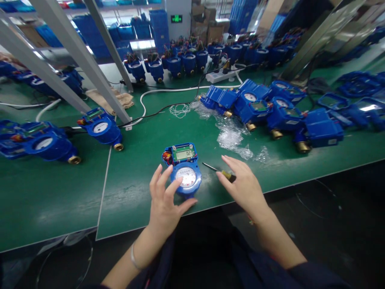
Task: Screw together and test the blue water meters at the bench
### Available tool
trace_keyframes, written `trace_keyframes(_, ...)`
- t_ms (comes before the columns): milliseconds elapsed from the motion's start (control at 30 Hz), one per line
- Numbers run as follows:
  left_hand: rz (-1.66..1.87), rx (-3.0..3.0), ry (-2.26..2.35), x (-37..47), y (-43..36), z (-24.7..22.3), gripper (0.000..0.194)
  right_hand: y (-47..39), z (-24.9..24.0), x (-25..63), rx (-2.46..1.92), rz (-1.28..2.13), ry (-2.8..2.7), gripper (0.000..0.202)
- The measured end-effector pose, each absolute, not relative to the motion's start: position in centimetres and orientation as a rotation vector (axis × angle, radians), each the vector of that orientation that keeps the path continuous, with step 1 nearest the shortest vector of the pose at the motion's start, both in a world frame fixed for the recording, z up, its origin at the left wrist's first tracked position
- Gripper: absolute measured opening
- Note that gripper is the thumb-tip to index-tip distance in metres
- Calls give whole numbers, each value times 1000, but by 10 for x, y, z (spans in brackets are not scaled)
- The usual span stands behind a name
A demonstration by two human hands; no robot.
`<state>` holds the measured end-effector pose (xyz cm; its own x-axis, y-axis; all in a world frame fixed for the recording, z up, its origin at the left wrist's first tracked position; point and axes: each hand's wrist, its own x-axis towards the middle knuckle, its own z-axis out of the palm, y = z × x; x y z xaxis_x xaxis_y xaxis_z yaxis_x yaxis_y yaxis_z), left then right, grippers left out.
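A blue water meter (185, 177) stands near the table's front edge, its upper housing uncovered. Inside the housing are a small lit display (184, 154), a green circuit board and coloured wires. My left hand (165, 196) is at the meter's lower left, fingers spread and curved, the index fingertip over the round dial and the thumb below it. Whether it presses on the meter is unclear. A screwdriver (227, 175) with a yellow and black handle lies to the right of the meter. Over its handle hovers my right hand (244, 182), thumb and fingers apart.
Several blue meters with brass fittings (255, 106) are heaped at the right beside crumpled clear plastic (230, 138). More meters (104, 128) stand at the left and along the back. A power strip (221, 75), white cable, cloth (111, 100) and slanting metal posts are behind.
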<state>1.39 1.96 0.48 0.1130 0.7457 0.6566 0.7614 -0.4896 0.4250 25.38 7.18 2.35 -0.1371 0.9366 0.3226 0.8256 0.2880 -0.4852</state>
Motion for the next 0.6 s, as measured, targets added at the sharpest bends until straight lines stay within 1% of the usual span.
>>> trace_keyframes(33, -1201, -2379, -1522, 10, 19, 7, 66, 70, 13, 263, -1615, 155, -2032, 50)
trace_keyframes(100, -973, -2495, -1409, 3, 21, 12, 56, 65, -6, 274, -1700, 63, -2113, 47)
trace_keyframes(200, -844, -2603, -1245, -5, 27, 19, 45, 59, -21, 278, -1774, 59, -2151, 31)
trace_keyframes(233, -814, -2614, -1204, -6, 30, 22, 43, 58, -23, 278, -1787, 82, -2118, 29)
trace_keyframes(300, -740, -2633, -1133, -7, 37, 32, 38, 55, -23, 277, -1773, 194, -1994, 31)
trace_keyframes(433, -545, -2721, -1103, -8, 56, 67, 33, 45, -16, 277, -1635, 663, -1691, 33)
trace_keyframes(500, -373, -2768, -1199, -9, 71, 88, 38, 36, -12, 276, -1573, 835, -1628, 30)
trace_keyframes(600, -22, -2799, -1364, -8, 93, 116, 47, 19, -7, 270, -1495, 880, -1707, 24)
